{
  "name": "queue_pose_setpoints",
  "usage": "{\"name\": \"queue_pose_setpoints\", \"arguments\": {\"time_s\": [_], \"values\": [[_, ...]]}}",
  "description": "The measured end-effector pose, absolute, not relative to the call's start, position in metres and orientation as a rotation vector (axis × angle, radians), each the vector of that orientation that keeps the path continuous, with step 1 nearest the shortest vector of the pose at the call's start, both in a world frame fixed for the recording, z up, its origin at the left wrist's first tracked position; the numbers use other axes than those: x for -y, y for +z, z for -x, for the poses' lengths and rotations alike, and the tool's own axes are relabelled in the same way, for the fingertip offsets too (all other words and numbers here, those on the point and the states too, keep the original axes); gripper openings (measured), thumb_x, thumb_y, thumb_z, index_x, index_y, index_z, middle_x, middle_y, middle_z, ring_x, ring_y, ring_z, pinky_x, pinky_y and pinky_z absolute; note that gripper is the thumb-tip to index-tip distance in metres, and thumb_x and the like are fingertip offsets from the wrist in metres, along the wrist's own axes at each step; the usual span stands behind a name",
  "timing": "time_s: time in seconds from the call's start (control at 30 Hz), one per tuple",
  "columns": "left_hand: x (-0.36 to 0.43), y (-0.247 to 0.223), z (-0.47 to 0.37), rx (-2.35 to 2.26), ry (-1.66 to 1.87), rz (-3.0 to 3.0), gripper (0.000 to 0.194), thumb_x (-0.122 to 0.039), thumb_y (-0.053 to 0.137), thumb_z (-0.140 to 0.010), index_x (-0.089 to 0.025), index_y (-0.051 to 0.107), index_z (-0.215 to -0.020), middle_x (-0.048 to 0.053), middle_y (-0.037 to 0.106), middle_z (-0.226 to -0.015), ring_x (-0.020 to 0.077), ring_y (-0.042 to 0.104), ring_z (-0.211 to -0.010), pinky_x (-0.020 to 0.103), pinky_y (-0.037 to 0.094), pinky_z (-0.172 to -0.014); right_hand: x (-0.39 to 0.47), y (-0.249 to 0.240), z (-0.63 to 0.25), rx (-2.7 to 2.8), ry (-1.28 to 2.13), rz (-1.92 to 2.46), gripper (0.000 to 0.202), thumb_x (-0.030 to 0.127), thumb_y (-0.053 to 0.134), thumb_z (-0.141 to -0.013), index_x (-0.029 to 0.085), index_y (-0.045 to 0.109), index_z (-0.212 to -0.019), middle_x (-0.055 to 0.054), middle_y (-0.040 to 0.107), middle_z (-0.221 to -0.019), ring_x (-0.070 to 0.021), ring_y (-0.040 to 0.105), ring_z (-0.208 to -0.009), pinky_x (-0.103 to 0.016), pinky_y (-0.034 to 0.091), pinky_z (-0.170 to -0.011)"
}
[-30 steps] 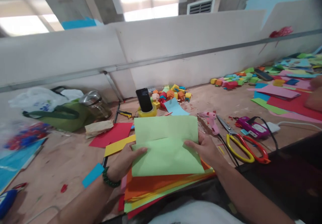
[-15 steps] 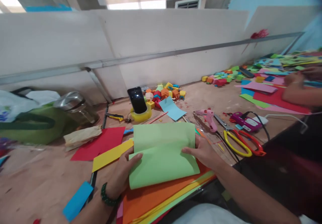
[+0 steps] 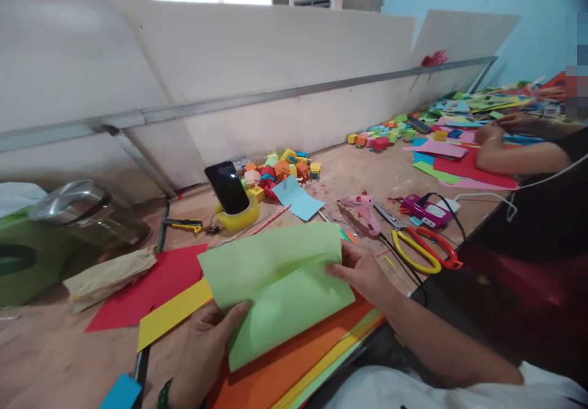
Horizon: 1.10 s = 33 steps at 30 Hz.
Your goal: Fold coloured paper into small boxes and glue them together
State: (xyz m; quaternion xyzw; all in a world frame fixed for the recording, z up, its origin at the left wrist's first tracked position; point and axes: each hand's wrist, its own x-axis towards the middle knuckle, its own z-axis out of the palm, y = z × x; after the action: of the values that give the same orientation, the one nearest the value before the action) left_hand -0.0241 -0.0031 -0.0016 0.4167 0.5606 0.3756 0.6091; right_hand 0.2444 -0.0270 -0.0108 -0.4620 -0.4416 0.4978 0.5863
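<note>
A light green sheet of paper with a crease across its middle is held up between my hands. My left hand pinches its lower left side, thumb on top and the other fingers hidden beneath. At the right edge, my right hand grips the sheet, its thumb pressing near the crease. Under it lies a stack of coloured sheets, with an orange sheet uppermost. A yellow paper strip and a red sheet lie beside my left hand.
Beyond the sheet are a phone on a yellow tape roll and small paper blocks. Right of them lie a pink glue gun, scissors and a purple power strip. A co-worker's arm rests at far right.
The green sheet has tilted, its left side turning down and its upper left corner swinging outward. Both hands keep their hold. My view has turned to the right.
</note>
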Motion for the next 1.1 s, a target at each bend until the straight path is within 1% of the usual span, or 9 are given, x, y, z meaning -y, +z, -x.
{"name": "queue_pose_setpoints", "arguments": {"time_s": [0.17, 0.33, 0.47, 0.57, 0.63, 0.73, 0.93, 1.03, 1.1], "values": [[0.003, -0.002, 0.026, -1.316, 0.905, -0.966, 0.048, -0.048, 0.085, -0.05, -0.014, 0.075, -0.082, 0.009, 0.077, -0.082, 0.026, 0.07, -0.074, 0.03, 0.057, -0.063, 0.034, -0.012, -0.242, 0.984, 0.95, 1.047, 0.066, 0.045, 0.082, -0.062, 0.027, 0.046, -0.115, -0.006, 0.064, -0.107, -0.015, 0.065, -0.078, -0.028, 0.054, -0.069], [0.001, -0.006, 0.03, -1.314, 0.935, -0.972, 0.046, -0.046, 0.085, -0.051, -0.014, 0.075, -0.082, 0.009, 0.076, -0.08, 0.0255, 0.07, -0.072, 0.03, 0.057, -0.062, 0.038, -0.011, -0.243, 1.08, 0.873, 1.021, 0.052, 0.051, 0.078, -0.065, 0.027, 0.051, -0.101, -0.007, 0.064, -0.111, -0.0182, 0.065, -0.087, -0.033, 0.053, -0.078], [0.0, -0.007, 0.03, -1.303, 0.932, -1.0, 0.044, -0.044, 0.085, -0.053, -0.014, 0.075, -0.083, 0.008, 0.076, -0.082, 0.0241, 0.069, -0.074, 0.029, 0.057, -0.065, 0.036, -0.009, -0.248, 1.245, 0.956, 1.075, 0.04, 0.055, 0.076, -0.065, 0.021, 0.062, -0.08, -0.005, 0.067, -0.093, -0.02, 0.062, -0.088, -0.034, 0.05, -0.085], [0.002, -0.004, 0.027, -1.289, 0.904, -0.985, 0.047, -0.048, 0.085, -0.05, -0.014, 0.075, -0.081, 0.009, 0.076, -0.081, 0.0255, 0.07, -0.072, 0.03, 0.057, -0.062, 0.036, -0.01, -0.25, 1.191, 1.114, 1.156, 0.042, 0.056, 0.075, -0.064, 0.017, 0.065, -0.073, -0.003, 0.065, -0.075, -0.018, 0.061, -0.073, -0.031, 0.053, -0.07], [0.005, -0.001, 0.026, -1.234, 0.914, -0.964, 0.057, -0.056, 0.083, -0.047, -0.013, 0.075, -0.083, 0.011, 0.076, -0.081, 0.0294, 0.07, -0.075, 0.033, 0.057, -0.062, 0.036, -0.012, -0.25, 1.072, 1.143, 1.228, 0.043, 0.056, 0.075, -0.063, 0.016, 0.066, -0.075, -0.001, 0.063, -0.067, -0.0147, 0.057, -0.06, -0.028, 0.05, -0.057], [0.009, 0.003, 0.026, -1.066, 0.955, -0.999, 0.071, -0.066, 0.078, -0.045, -0.013, 0.074, -0.093, 0.014, 0.075, -0.088, 0.0354, 0.069, -0.088, 0.038, 0.057, -0.072, 0.036, -0.014, -0.249, 1.002, 1.06, 1.288, 0.045, 0.057, 0.075, -0.063, 0.016, 0.064, -0.075, 0.0, 0.06, -0.062, -0.0118, 0.052, -0.054, -0.024, 0.046, -0.049], [0.01, 0.005, 0.022, -1.037, 0.9, -1.1, 0.057, -0.051, 0.081, -0.055, -0.013, 0.073, -0.097, 0.016, 0.073, -0.104, 0.0358, 0.066, -0.099, 0.039, 0.055, -0.082, 0.038, -0.015, -0.244, 1.075, 0.833, 1.36, 0.041, 0.058, 0.067, -0.07, 0.018, 0.06, -0.072, 0.0, 0.059, -0.063, -0.0127, 0.052, -0.055, -0.023, 0.045, -0.049], [0.01, 0.008, 0.017, -1.139, 0.859, -1.05, 0.05, -0.048, 0.081, -0.057, -0.014, 0.073, -0.093, 0.014, 0.075, -0.098, 0.0323, 0.068, -0.091, 0.038, 0.056, -0.077, 0.04, -0.017, -0.243, 1.152, 0.702, 1.402, 0.038, 0.056, 0.068, -0.071, 0.019, 0.057, -0.065, 0.001, 0.055, -0.056, -0.0114, 0.049, -0.051, -0.022, 0.042, -0.046], [0.01, 0.011, 0.013, -1.179, 0.835, -1.041, 0.047, -0.049, 0.08, -0.058, -0.014, 0.074, -0.087, 0.012, 0.076, -0.091, 0.0302, 0.069, -0.085, 0.037, 0.056, -0.074, 0.04, -0.017, -0.243, 1.129, 0.732, 1.391, 0.037, 0.055, 0.069, -0.07, 0.02, 0.059, -0.074, 0.001, 0.057, -0.056, -0.0122, 0.051, -0.05, -0.023, 0.043, -0.046]]}}
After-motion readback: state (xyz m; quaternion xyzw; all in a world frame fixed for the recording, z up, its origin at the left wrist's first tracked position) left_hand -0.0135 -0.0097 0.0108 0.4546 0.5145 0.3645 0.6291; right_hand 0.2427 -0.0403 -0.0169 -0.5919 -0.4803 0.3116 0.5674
